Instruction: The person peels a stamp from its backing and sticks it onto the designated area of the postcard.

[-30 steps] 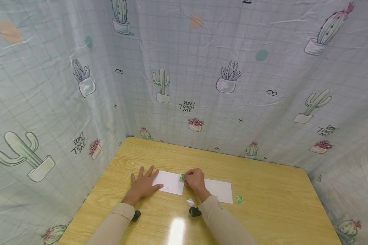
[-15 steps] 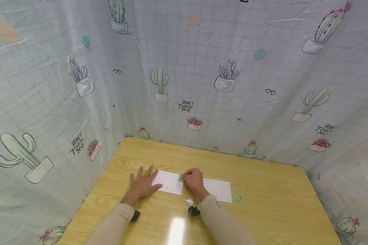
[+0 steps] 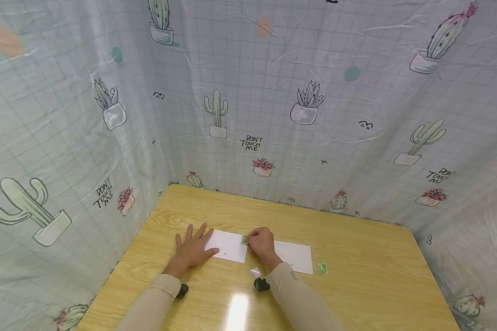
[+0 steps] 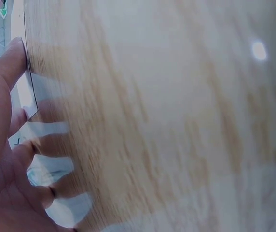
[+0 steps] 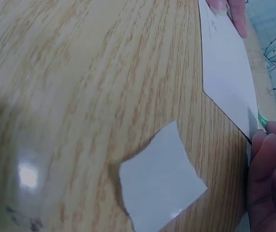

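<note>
Table (image 3: 356, 239), yellow and wood-grained, has hardly anything moved on it over the last second, so the work looks paused mid-step, the pinched sticker not yet released. The left hand (image 3: 190, 250) lies with fingers spread, thumb on the left paper (image 3: 227, 244). The right hand (image 3: 262, 241), apart from it, pinches the held sticker (image 3: 244, 239) between thumb and finger. Both papers are white; the right paper (image 3: 296, 257) is partly hidden by that hand. A white scrap (image 5: 159, 176) lies nearer. The held sticker, green with a pale border, sits at the left paper's far right corner, its edge curving up.
</note>
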A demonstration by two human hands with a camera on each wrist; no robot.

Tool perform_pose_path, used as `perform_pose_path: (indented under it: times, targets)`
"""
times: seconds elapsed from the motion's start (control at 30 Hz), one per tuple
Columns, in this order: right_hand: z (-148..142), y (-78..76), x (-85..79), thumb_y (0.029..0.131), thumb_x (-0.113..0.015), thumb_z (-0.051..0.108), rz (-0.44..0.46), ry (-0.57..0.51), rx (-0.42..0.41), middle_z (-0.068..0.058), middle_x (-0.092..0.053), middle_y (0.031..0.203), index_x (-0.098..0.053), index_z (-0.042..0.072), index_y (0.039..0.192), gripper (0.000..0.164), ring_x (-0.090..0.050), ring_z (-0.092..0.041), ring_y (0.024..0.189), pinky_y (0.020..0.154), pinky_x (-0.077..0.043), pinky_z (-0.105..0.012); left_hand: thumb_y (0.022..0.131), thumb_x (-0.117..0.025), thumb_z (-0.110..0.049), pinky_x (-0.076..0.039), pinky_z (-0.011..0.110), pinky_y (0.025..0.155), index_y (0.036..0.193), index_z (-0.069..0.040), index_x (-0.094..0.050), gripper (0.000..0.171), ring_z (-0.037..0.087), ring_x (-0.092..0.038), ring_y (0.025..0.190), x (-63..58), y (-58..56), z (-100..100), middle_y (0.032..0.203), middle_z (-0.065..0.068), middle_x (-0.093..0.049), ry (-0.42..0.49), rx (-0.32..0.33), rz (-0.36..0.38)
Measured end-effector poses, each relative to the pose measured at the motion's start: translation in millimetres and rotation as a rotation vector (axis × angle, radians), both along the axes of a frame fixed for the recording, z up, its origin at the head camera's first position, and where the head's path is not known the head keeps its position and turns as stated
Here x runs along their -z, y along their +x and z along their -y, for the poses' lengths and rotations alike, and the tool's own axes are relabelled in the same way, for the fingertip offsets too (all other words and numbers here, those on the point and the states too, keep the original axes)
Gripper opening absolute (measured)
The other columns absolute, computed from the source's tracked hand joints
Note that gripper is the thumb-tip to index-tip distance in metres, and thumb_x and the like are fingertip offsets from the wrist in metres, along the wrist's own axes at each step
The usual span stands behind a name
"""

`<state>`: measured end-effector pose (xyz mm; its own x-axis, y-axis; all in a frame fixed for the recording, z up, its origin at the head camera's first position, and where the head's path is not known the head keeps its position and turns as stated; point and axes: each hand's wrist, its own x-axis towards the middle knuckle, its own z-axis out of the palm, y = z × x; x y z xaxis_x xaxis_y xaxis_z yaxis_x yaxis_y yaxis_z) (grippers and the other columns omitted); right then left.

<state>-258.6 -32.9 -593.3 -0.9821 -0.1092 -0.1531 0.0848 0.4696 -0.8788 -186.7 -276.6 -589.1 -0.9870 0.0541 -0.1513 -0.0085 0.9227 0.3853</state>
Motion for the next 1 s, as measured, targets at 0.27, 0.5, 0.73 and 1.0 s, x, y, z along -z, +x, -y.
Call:
perform_pose_path:
  times: [0.27, 0.5, 0.73, 1.0]
  targets:
    - [1.6, -0.1, -2.1, 0.09, -0.074, 0.003, 0.007, 0.032, 0.005, -0.005, -0.068, 0.059, -0.075, 0.002, 0.076, 0.014, -0.06, -0.013, 0.049, 0.047, -0.048, -0.022, 0.1, -0.057, -0.061, 0.0, 0.087, 0.115, 0.164, -0.019, -0.036, 0.079, 0.055, -0.003, 0.16, 3.6, -1.9, 0.5, 0.176, 0.011, -0.018, -0.002, 0.006, 0.006]
    - [5.5, -3.5, -0.5, 0.089, -0.074, 0.004, 0.004, 0.08, 0.023, -0.004, -0.067, 0.057, -0.075, 0.004, 0.074, 0.015, -0.057, -0.011, 0.046, 0.044, -0.045, -0.019, 0.101, -0.057, -0.06, 0.001, 0.087, 0.115, 0.163, -0.018, -0.037, 0.078, 0.055, -0.002, 0.16, 1.4, -2.0, 0.7, 0.176, 0.011, -0.019, 0.001, 0.002, -0.003]
    - [6.5, -4.6, 0.2, 0.088, -0.075, 0.003, 0.015, 0.094, 0.023, -0.004, -0.067, 0.058, -0.075, 0.004, 0.074, 0.014, -0.057, -0.011, 0.046, 0.044, -0.045, -0.018, 0.1, -0.058, -0.061, -0.001, 0.088, 0.114, 0.163, -0.017, -0.037, 0.079, 0.056, -0.004, 0.159, 0.3, -1.2, 0.4, 0.175, 0.013, -0.02, -0.001, 0.005, -0.005]
    - [7.9, -6.3, 1.5, 0.085, -0.075, 0.002, 0.018, 0.123, 0.022, -0.003, -0.067, 0.054, -0.075, 0.005, 0.07, 0.016, -0.057, -0.01, 0.043, 0.042, -0.045, -0.018, 0.101, -0.057, -0.061, 0.0, 0.086, 0.116, 0.164, -0.019, -0.035, 0.079, 0.055, -0.003, 0.16, 1.3, -1.2, 0.5, 0.176, 0.011, -0.017, -0.013, 0.005, 0.009]
